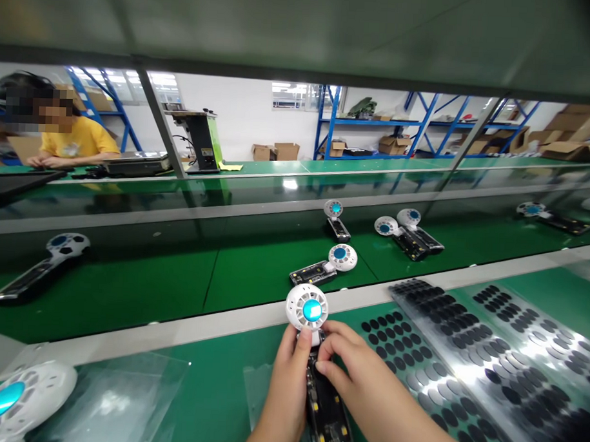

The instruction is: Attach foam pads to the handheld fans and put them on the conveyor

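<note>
A handheld fan (pixel 307 306) with a round white head, shiny blue hub and dark body is between my hands, its head pointing away from me. My left hand (pixel 290 369) is closed round the left side of its neck, the thumb lying along the white joint. From the right, my right hand (pixel 351 358) pinches at the top of the dark body, just below the neck; whether a small part sits between those fingertips is hidden. The body's open face shows a circuit board with yellowish squares. Just beyond lies another fan (pixel 342 257) on the green belt.
Several more fans lie along the belt (pixel 142 286), including a football-patterned one (pixel 67 245). Sheets of black round stickers (pixel 446 323) cover the right bench. A white fan head (pixel 28 392) and clear plastic (pixel 119 395) are at left. A person in yellow (pixel 78 136) sits across.
</note>
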`<state>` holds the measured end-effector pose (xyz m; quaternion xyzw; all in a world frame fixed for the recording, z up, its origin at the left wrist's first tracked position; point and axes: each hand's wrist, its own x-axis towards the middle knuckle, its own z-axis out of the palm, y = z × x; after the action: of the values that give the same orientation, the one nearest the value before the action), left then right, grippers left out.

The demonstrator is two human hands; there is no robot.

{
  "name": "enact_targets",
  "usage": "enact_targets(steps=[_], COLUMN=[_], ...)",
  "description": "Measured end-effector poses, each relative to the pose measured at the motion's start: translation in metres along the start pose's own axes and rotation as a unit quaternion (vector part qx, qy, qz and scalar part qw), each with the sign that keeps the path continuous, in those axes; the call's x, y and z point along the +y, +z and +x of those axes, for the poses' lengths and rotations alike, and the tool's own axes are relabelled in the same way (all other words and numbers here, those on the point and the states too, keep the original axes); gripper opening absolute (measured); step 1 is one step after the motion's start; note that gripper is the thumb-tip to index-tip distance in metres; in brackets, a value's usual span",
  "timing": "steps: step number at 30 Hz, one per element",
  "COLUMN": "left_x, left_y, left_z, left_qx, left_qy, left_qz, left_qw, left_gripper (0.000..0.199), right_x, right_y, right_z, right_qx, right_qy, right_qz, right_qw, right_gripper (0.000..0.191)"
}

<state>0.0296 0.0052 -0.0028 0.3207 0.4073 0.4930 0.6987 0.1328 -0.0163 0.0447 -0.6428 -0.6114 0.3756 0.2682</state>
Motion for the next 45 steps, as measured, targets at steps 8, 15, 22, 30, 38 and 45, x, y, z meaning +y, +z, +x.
enact_targets(steps=[8, 15, 22, 30, 38, 45], left_x=[0.003, 0.004, 0.007, 0.010, 0.008, 0.002], left_y=[0.001, 0.002, 0.004, 0.003, 0.005, -0.003], left_z=[0.000, -0.002, -0.003, -0.004, 0.003, 0.007], left_qx=[-0.010, 0.007, 0.016, 0.022, 0.091, 0.097], left_qy=[-0.028, -0.044, -0.072, -0.093, -0.080, -0.070], left_qz=[-0.060, -0.070, -0.074, -0.070, -0.022, 0.069], left_qw=[0.998, 0.997, 0.995, 0.993, 0.992, 0.990], left_gripper=[0.037, 0.034, 0.030, 0.034, 0.054, 0.058], right_x=[-0.003, 0.001, -0.011, -0.013, -0.013, -0.012], right_y=[-0.008, -0.017, -0.029, -0.038, -0.036, -0.028], right_z=[-0.001, -0.001, -0.006, -0.008, -0.010, -0.006], right_qx=[-0.022, -0.053, -0.051, -0.072, -0.056, -0.033], right_qy=[0.000, 0.003, 0.014, 0.074, 0.071, 0.027], right_qz=[0.023, 0.036, 0.050, 0.138, 0.146, 0.008], right_qw=[0.999, 0.998, 0.997, 0.985, 0.985, 0.999], right_gripper=[0.014, 0.011, 0.011, 0.008, 0.022, 0.014])
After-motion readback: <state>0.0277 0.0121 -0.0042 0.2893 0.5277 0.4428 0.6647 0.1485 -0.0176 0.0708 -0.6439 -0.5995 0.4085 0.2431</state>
